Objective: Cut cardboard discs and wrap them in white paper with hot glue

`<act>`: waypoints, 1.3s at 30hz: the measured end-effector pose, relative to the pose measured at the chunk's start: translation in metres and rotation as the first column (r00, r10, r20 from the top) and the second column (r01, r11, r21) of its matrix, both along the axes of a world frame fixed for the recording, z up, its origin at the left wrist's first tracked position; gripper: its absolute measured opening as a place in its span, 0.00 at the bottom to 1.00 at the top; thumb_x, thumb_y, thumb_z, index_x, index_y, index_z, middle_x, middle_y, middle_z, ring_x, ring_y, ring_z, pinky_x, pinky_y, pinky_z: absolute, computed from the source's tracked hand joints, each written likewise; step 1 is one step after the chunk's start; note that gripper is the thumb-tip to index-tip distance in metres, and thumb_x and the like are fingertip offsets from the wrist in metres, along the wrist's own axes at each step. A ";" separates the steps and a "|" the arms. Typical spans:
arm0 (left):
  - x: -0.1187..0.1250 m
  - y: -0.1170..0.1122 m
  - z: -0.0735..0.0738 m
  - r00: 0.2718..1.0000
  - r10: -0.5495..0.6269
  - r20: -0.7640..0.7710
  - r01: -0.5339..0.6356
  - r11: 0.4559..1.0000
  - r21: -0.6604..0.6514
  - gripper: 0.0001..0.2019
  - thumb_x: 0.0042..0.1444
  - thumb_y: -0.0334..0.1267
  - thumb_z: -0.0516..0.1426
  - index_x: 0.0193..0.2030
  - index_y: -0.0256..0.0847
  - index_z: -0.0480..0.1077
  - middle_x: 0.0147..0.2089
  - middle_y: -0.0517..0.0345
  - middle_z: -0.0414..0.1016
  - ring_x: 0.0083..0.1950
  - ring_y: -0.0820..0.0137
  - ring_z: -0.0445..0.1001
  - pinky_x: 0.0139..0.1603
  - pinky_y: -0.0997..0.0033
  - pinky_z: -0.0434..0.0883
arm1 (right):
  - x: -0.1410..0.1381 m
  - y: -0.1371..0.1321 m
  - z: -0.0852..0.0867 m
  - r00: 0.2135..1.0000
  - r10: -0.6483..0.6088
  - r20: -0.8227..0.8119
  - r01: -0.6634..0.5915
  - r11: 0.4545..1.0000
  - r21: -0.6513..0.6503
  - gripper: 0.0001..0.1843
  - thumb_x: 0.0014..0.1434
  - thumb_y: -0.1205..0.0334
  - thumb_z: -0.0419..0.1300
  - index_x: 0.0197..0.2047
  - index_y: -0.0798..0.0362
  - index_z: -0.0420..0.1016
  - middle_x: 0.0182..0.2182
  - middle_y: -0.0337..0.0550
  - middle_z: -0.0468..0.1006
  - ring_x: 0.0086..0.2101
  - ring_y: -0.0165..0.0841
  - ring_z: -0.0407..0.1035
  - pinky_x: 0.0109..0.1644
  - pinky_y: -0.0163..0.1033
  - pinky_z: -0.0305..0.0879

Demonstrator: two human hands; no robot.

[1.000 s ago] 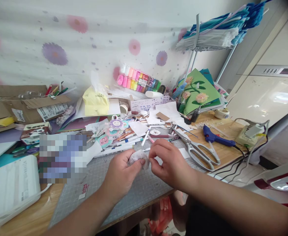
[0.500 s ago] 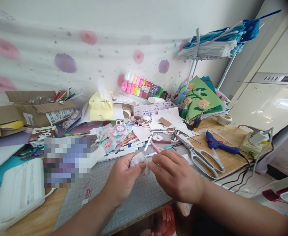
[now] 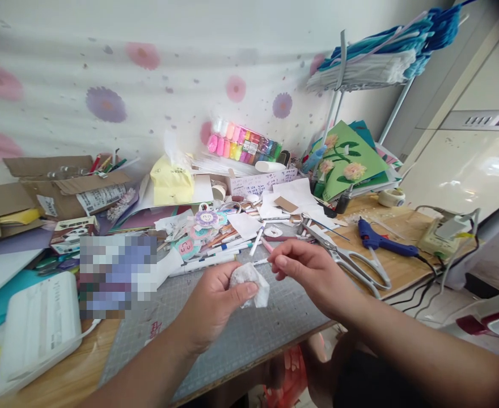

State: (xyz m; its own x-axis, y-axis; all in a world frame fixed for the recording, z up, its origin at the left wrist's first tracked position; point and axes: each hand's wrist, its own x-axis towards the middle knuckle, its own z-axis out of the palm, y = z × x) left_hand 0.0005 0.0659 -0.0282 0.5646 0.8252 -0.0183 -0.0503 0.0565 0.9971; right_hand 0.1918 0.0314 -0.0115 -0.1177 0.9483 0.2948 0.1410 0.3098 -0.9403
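Observation:
Over the grey cutting mat [image 3: 215, 340], my left hand [image 3: 215, 300] pinches a crumpled white tissue [image 3: 249, 280] between thumb and fingers. One corner of the tissue hangs free on its right side. My right hand [image 3: 303, 269] is a short way to the right of the tissue, apart from it. Its thumb and forefinger press together and the other fingers curl in; whether anything small is between them I cannot make out. Behind the right fingertips lie a pink pen [image 3: 266, 245] and several white markers [image 3: 202, 265].
Large scissors [image 3: 351, 263] and a blue glue gun [image 3: 383, 241] with a cable lie at the right. Pens, paper scraps and smiley-face cutouts [image 3: 186, 246] are heaped at the back. A white box-like device [image 3: 37, 334] and cardboard boxes [image 3: 68, 192] stand at the left.
My right hand has drawn away from the tissue, up and to the right. The tissue stays in my left hand, with more of it exposed. The view has shifted slightly.

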 end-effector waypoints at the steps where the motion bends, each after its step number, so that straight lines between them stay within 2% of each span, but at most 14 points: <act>1: 0.000 0.000 0.000 1.000 -0.014 -0.020 0.014 1.000 0.014 0.09 0.52 0.41 0.61 0.33 0.37 0.72 0.29 0.60 0.71 0.31 0.72 0.64 0.33 0.73 0.62 | -0.002 0.001 0.000 0.997 0.022 -0.073 -0.031 0.992 -0.124 0.13 0.58 0.52 0.59 0.30 0.54 0.70 0.25 0.38 0.71 0.26 0.29 0.65 0.31 0.35 0.64; 4: 0.000 0.000 0.000 0.998 -0.026 -0.059 0.028 0.998 0.049 0.10 0.53 0.42 0.60 0.33 0.37 0.71 0.29 0.61 0.70 0.31 0.72 0.64 0.33 0.73 0.62 | -0.009 0.002 -0.001 0.988 0.101 -0.118 -0.130 0.951 -0.281 0.17 0.54 0.48 0.61 0.26 0.54 0.68 0.20 0.34 0.67 0.22 0.26 0.60 0.27 0.33 0.59; 9: 0.001 -0.001 0.000 0.993 0.013 -0.115 -0.005 0.997 0.074 0.10 0.54 0.43 0.60 0.34 0.37 0.71 0.30 0.60 0.71 0.32 0.71 0.65 0.33 0.72 0.62 | -0.016 -0.002 0.000 0.999 0.047 0.021 -0.040 0.963 -0.268 0.11 0.55 0.55 0.59 0.26 0.53 0.67 0.20 0.34 0.66 0.21 0.27 0.62 0.27 0.33 0.60; 11: 0.002 -0.002 0.000 0.994 0.018 -0.104 -0.011 0.997 0.073 0.10 0.53 0.43 0.60 0.34 0.37 0.71 0.30 0.60 0.71 0.31 0.71 0.65 0.33 0.73 0.62 | -0.016 -0.003 0.000 0.992 0.008 0.125 0.017 0.980 -0.198 0.08 0.55 0.59 0.57 0.27 0.53 0.68 0.20 0.35 0.68 0.22 0.28 0.63 0.28 0.34 0.60; 14: 0.004 -0.002 -0.001 0.996 0.030 -0.078 -0.026 0.998 0.058 0.10 0.53 0.42 0.61 0.34 0.37 0.72 0.30 0.60 0.71 0.32 0.71 0.65 0.34 0.72 0.62 | -0.017 -0.005 -0.002 0.956 -0.072 0.284 0.076 0.997 -0.004 0.06 0.55 0.63 0.57 0.26 0.52 0.69 0.21 0.36 0.70 0.23 0.29 0.63 0.28 0.33 0.59; 16: 0.005 -0.001 -0.002 0.997 0.038 -0.065 -0.035 0.998 0.043 0.11 0.52 0.43 0.61 0.35 0.37 0.72 0.30 0.59 0.71 0.32 0.70 0.65 0.35 0.71 0.63 | -0.017 -0.005 -0.003 0.926 -0.131 0.353 0.088 0.987 0.137 0.06 0.55 0.65 0.57 0.26 0.52 0.69 0.21 0.36 0.71 0.23 0.28 0.62 0.28 0.33 0.58; 18: 0.004 -0.001 -0.003 0.998 0.033 -0.054 -0.031 0.999 0.031 0.11 0.52 0.43 0.61 0.35 0.36 0.72 0.31 0.59 0.71 0.32 0.70 0.65 0.35 0.71 0.63 | -0.017 -0.006 -0.003 0.919 -0.159 0.360 0.088 0.975 0.206 0.06 0.55 0.66 0.58 0.26 0.52 0.70 0.22 0.36 0.71 0.24 0.28 0.63 0.29 0.33 0.59; 20: 0.003 -0.001 -0.003 0.998 0.013 -0.054 -0.012 0.999 0.030 0.11 0.51 0.44 0.61 0.34 0.36 0.72 0.30 0.59 0.71 0.32 0.70 0.65 0.34 0.71 0.62 | -0.016 -0.005 -0.004 0.963 -0.090 0.255 0.068 0.993 0.094 0.06 0.55 0.64 0.58 0.27 0.53 0.71 0.22 0.37 0.71 0.25 0.29 0.64 0.30 0.34 0.60; 22: 0.000 -0.001 -0.003 0.997 -0.010 -0.075 0.013 0.999 0.042 0.11 0.51 0.44 0.61 0.32 0.37 0.71 0.28 0.60 0.70 0.31 0.71 0.64 0.33 0.72 0.62 | -0.015 -0.004 -0.006 1.000 0.024 0.005 -0.023 0.989 -0.144 0.11 0.55 0.56 0.60 0.26 0.53 0.70 0.20 0.36 0.71 0.23 0.28 0.65 0.29 0.34 0.62; 24: -0.001 -0.002 -0.002 0.994 -0.027 -0.108 0.035 0.997 0.070 0.11 0.51 0.44 0.61 0.31 0.37 0.71 0.27 0.60 0.70 0.30 0.71 0.64 0.32 0.72 0.61 | -0.014 -0.002 -0.006 0.963 0.082 -0.256 -0.164 0.934 -0.318 0.17 0.52 0.49 0.62 0.25 0.54 0.69 0.19 0.35 0.70 0.20 0.27 0.65 0.27 0.33 0.63; 26: -0.001 -0.002 0.000 0.988 -0.035 -0.149 0.051 0.994 0.101 0.10 0.50 0.44 0.61 0.30 0.38 0.71 0.27 0.61 0.69 0.29 0.71 0.63 0.32 0.72 0.61 | -0.014 0.000 -0.006 0.925 0.080 -0.372 -0.229 0.899 -0.374 0.20 0.47 0.46 0.67 0.23 0.55 0.68 0.17 0.33 0.69 0.19 0.25 0.64 0.25 0.32 0.64; 29: 0.000 -0.002 0.002 0.975 -0.024 -0.219 0.055 0.989 0.135 0.10 0.50 0.44 0.61 0.29 0.38 0.72 0.25 0.62 0.68 0.29 0.71 0.62 0.31 0.72 0.60 | -0.015 0.002 -0.005 0.928 0.076 -0.365 -0.228 0.890 -0.396 0.20 0.43 0.48 0.70 0.23 0.56 0.70 0.16 0.32 0.69 0.18 0.24 0.63 0.23 0.31 0.63; 35: 0.002 -0.002 0.003 0.965 -0.024 -0.260 0.059 0.990 0.127 0.11 0.48 0.44 0.61 0.27 0.38 0.72 0.23 0.62 0.67 0.27 0.72 0.61 0.28 0.73 0.58 | -0.013 0.001 -0.002 0.939 0.116 -0.323 -0.248 0.879 -0.407 0.19 0.43 0.49 0.70 0.24 0.56 0.71 0.17 0.32 0.70 0.19 0.24 0.65 0.24 0.32 0.65; 39: 0.002 -0.003 0.003 0.963 -0.047 -0.267 0.080 0.990 0.113 0.10 0.48 0.43 0.61 0.26 0.37 0.72 0.23 0.63 0.66 0.26 0.73 0.60 0.28 0.73 0.57 | -0.008 0.001 0.004 0.973 0.173 -0.155 -0.219 0.904 -0.366 0.15 0.47 0.55 0.69 0.24 0.56 0.71 0.18 0.32 0.70 0.19 0.23 0.65 0.24 0.30 0.62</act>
